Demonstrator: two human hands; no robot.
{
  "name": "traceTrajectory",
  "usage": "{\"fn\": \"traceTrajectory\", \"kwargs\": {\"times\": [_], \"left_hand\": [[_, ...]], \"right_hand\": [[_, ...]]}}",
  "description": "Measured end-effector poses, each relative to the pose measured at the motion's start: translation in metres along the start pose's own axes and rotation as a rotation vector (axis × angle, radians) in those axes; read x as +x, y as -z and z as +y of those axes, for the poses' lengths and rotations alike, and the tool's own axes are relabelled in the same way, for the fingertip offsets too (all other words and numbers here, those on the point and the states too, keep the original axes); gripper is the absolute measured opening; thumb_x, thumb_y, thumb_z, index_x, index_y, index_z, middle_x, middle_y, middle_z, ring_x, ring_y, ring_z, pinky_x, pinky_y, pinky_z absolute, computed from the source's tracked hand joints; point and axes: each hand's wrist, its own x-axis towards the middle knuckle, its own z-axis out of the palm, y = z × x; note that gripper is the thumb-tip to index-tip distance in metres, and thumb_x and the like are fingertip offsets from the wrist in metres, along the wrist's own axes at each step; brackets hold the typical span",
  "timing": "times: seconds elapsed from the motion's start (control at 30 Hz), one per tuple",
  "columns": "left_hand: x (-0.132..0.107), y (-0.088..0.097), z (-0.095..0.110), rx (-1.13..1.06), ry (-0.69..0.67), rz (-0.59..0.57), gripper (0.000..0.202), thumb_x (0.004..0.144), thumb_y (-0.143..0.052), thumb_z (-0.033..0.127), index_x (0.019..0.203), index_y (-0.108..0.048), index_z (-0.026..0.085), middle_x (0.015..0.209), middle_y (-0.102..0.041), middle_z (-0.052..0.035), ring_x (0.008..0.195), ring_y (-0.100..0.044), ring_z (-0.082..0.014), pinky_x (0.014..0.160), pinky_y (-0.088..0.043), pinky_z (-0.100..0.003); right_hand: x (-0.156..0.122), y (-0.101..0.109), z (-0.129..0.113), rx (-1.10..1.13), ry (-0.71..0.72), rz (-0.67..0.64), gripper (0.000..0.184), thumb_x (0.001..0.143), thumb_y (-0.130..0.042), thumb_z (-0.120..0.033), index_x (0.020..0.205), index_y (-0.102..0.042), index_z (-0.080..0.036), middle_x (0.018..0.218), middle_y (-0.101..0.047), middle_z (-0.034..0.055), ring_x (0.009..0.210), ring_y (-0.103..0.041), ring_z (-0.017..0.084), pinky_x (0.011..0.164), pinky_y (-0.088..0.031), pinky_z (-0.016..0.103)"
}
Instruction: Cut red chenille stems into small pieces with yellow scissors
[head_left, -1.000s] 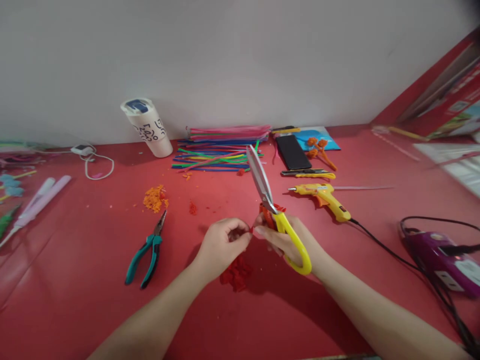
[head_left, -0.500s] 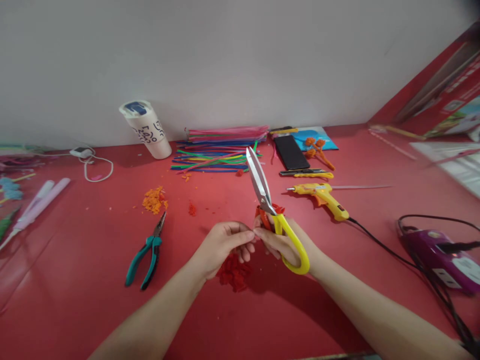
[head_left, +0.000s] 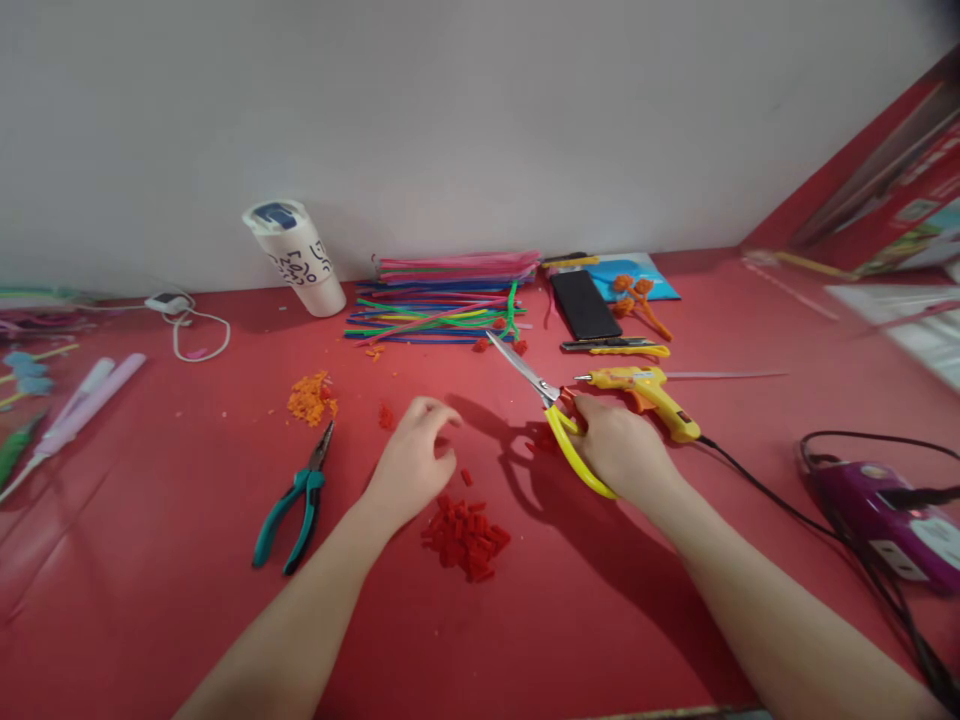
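My right hand [head_left: 626, 450] is closed on the yellow handle of a pair of scissors [head_left: 551, 390], whose blades point up and to the left. A bit of orange-red shows between its fingers by the pivot; I cannot make out what it is. Below these fingers, more red pieces [head_left: 541, 440] lie on the table. My left hand [head_left: 412, 462] is empty over the table, thumb and curved fingers apart. One small red piece [head_left: 466, 478] lies just right of it, and a pile of short red cut pieces [head_left: 466, 538] is nearer to me.
Teal-handled pliers [head_left: 304, 500] and orange scraps [head_left: 312, 398] lie left. Behind are coloured pipe cleaners [head_left: 442, 310], a white tumbler [head_left: 300, 260] and a black phone [head_left: 585, 305]. A yellow glue gun [head_left: 645, 390] lies right, its cord near a purple power strip [head_left: 885, 520].
My hands have parted: the left moved left and opened, the right moved right with the scissors lowered and tilted further left. The red pile is now uncovered.
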Motion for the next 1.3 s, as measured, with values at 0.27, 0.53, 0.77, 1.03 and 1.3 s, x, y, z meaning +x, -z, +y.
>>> {"fn": "traceTrajectory", "kwargs": {"times": [0.27,0.53,0.77,1.03,1.3], "left_hand": [[-0.004,0.002,0.01,0.145,-0.196,-0.307,0.015,0.074,-0.043,0.01,0.074,-0.056,0.017,0.086,-0.051,-0.0049,0.087,-0.047,-0.0177,0.079,-0.038,-0.032],[-0.003,-0.011,0.02,-0.651,0.262,-0.255,0.007,0.075,-0.049,0.022,0.077,-0.051,0.016,0.066,-0.053,0.0004,0.061,-0.05,-0.0113,0.061,-0.042,-0.026],[-0.007,-0.016,0.029,-1.063,0.41,-0.292,0.018,0.066,-0.06,0.02,0.078,-0.047,0.015,0.068,-0.056,0.0003,0.059,-0.054,-0.0099,0.055,-0.042,-0.023],[-0.006,-0.015,0.024,-0.476,0.202,-0.109,0.009,0.068,-0.054,0.017,0.076,-0.058,0.018,0.071,-0.059,-0.0005,0.066,-0.053,-0.0127,0.063,-0.041,-0.025],[-0.007,-0.015,0.03,-0.675,0.264,-0.231,0.012,0.068,-0.058,0.027,0.066,-0.061,0.015,0.064,-0.055,-0.0001,0.062,-0.051,-0.0121,0.06,-0.039,-0.024]], "right_hand": [[-0.008,0.002,-0.011,0.17,0.03,0.014,0.017,0.074,-0.041,-0.035,0.074,-0.05,-0.019,0.059,-0.055,0.0037,0.05,-0.046,0.014,0.045,-0.023,0.024],[-0.024,-0.005,-0.031,0.792,0.172,-0.216,0.017,0.067,-0.052,-0.035,0.067,-0.05,-0.018,0.052,-0.04,-0.0049,0.048,-0.036,0.009,0.046,-0.027,0.021],[-0.031,-0.009,-0.041,1.069,0.082,-0.343,0.013,0.067,-0.054,-0.03,0.069,-0.048,-0.019,0.048,-0.037,-0.0083,0.04,-0.032,0.005,0.039,-0.027,0.019],[-0.031,-0.004,-0.039,1.024,0.043,-0.318,0.007,0.066,-0.049,-0.025,0.065,-0.044,-0.02,0.043,-0.034,-0.0096,0.037,-0.033,0.005,0.037,-0.026,0.019],[-0.029,-0.012,-0.037,0.889,0.188,-0.233,0.011,0.068,-0.05,-0.028,0.065,-0.047,-0.018,0.054,-0.036,-0.006,0.048,-0.034,0.007,0.044,-0.028,0.02]]}}
